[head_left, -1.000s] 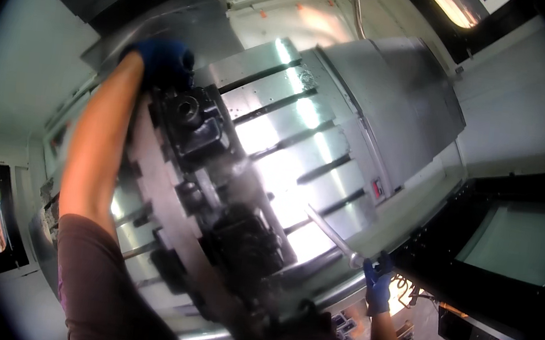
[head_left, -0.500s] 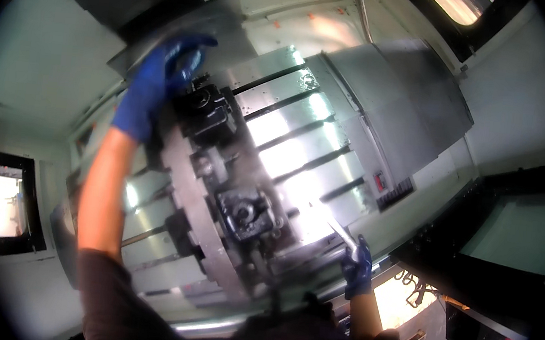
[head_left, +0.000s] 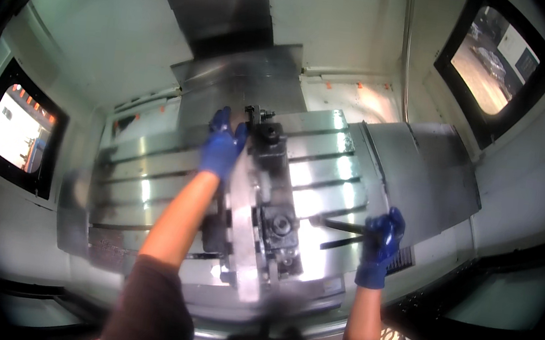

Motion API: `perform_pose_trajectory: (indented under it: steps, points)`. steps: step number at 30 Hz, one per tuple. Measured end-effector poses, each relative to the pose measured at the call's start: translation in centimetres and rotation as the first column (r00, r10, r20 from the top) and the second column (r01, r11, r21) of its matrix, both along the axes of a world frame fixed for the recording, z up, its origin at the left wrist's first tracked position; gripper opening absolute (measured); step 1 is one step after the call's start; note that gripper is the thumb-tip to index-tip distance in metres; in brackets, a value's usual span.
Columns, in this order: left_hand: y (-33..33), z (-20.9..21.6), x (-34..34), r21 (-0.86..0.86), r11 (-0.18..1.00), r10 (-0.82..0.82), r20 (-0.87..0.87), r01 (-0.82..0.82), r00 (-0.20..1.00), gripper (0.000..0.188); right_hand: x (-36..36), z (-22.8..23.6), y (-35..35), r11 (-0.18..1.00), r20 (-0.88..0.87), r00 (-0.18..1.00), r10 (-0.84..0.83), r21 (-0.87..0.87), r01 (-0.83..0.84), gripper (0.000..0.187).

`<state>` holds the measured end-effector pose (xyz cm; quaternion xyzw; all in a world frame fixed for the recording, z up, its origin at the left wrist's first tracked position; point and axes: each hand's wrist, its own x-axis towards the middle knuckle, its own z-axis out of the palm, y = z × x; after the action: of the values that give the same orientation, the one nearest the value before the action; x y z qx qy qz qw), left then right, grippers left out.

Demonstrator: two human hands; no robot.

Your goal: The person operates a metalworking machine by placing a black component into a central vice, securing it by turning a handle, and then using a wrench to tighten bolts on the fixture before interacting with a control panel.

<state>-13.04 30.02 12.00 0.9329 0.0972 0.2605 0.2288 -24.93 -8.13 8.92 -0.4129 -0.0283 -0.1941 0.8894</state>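
Observation:
My left hand [head_left: 223,148], in a blue glove, is beside the far end of the dark clamping fixture [head_left: 267,153] with its fingers stretched and apart. It seems to hold nothing; whether it touches the metal I cannot tell. My right hand [head_left: 383,240], gloved too, is closed around a slim bar-shaped tool [head_left: 341,226] over the right part of the slotted machine table [head_left: 312,201]. The tool points left toward the fixture's near black block [head_left: 280,227]; its exact kind is blurred. A long pale metal bar [head_left: 242,250] runs along the fixture's left side.
Pale enclosure walls [head_left: 123,15] surround the table. Grey metal covers [head_left: 428,173] lie to its right, and dark overlapping plates [head_left: 217,5] rise behind. Windows stand at the left [head_left: 21,127] and right [head_left: 497,57]. A ledge [head_left: 328,332] crosses the near side.
The view has turned and straightened. My left hand has opened out beside the fixture's far end. My right hand, still gripping the tool, has moved further in over the table.

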Motion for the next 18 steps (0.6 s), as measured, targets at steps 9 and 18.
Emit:
perform_pose_trajectory:
  steps: [9,18]
  points:
    - [-2.2,3.8,-0.5,0.036,0.997,0.077,-0.432,-0.068,0.898,0.065,16.1,13.0,11.8,0.99,0.326,0.94,-0.096,-0.067,0.125,0.035]
    - [-1.2,2.0,0.8,0.021,0.987,0.153,-0.461,-0.161,0.874,0.067,20.4,13.0,21.6,0.987,0.405,0.904,0.139,-0.126,-0.095,0.018]
